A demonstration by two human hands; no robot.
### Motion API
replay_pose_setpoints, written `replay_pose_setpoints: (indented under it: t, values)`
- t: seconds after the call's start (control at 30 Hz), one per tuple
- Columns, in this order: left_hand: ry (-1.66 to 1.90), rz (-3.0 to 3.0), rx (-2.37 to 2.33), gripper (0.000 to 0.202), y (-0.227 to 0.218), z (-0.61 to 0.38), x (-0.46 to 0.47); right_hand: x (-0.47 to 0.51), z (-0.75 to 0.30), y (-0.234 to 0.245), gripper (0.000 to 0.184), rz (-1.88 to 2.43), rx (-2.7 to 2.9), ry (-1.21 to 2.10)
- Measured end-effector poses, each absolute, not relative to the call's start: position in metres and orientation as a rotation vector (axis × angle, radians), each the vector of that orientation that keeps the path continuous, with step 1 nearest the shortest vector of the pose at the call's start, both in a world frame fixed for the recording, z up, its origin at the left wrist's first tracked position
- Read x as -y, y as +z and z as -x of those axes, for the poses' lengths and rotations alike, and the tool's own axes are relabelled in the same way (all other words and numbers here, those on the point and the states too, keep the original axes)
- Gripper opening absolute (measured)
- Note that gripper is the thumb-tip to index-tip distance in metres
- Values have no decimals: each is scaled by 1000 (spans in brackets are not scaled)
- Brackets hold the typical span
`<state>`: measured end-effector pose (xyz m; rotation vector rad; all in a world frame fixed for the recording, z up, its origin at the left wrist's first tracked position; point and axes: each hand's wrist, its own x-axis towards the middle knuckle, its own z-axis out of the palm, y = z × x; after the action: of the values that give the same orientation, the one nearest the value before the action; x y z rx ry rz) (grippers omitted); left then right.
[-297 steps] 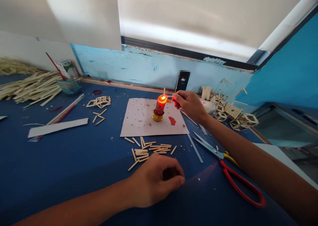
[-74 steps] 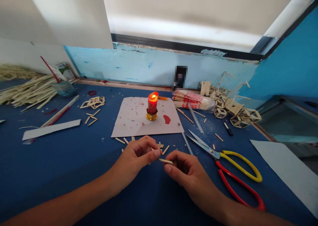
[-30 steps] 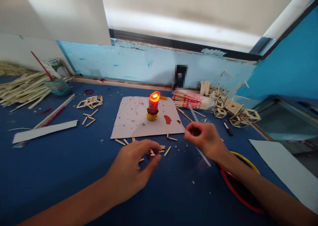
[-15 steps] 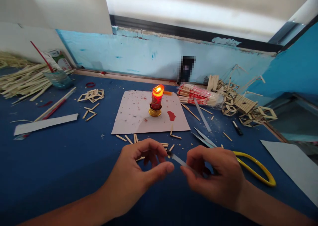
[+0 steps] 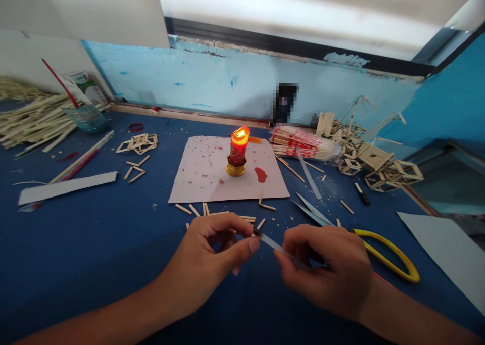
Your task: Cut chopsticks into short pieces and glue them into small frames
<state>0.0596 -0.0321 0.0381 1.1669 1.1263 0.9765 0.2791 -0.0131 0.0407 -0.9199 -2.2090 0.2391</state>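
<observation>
A translucent hot glue stick (image 5: 272,242) with a blackened tip is pinched in my right hand (image 5: 328,269), its end pointing left. My left hand (image 5: 223,256) closes thumb and forefinger at that dark tip. A pale speck, perhaps the end of a small wooden stick, shows between those fingertips; most of it is hidden. Beyond the hands, a lit red candle (image 5: 238,150) stands upright in a gold holder on a wax-spotted white card (image 5: 204,183). Several short wooden sticks (image 5: 183,209) lie between the card and my hands.
Scissors (image 5: 390,249) with yellow handles lie beside my right hand. Behind them are a second glue stick (image 5: 308,173), a bag of sticks (image 5: 303,144) and wooden frame models (image 5: 373,158). At left are a glass cup (image 5: 87,118), bamboo strips (image 5: 41,117) and a paper strip (image 5: 68,187).
My left thumb and forefinger have closed together at the glue stick's dark tip, where a gap showed before. My right hand keeps its hold, nearly still. The view has shifted slightly.
</observation>
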Motion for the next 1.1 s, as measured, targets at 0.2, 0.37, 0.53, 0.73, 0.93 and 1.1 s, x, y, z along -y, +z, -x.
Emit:
replay_pose_setpoints:
  t: [0.2,0.37,0.53,0.73,0.93,1.1]
  values:
    - [802,-1501,-1182,10,43,-56,32,-12,-288,38,12,1236,2112,193]
    - [660,-1892,-1023,14,39,-58,39,-55,-299,26,20,1690,2257,271]
    - [578,-1994,-985,20,37,-58,42,-58,-301,21,20,1734,2274,149]
    - [600,-1812,-983,20,40,-61,45,-13,-295,45,19,645,2484,461]
    - [540,-1640,-980,34,33,-61,45,0,-295,52,13,309,2578,445]
    - [487,-1687,-984,36,32,-62,46,-2,-297,52,17,374,2664,454]
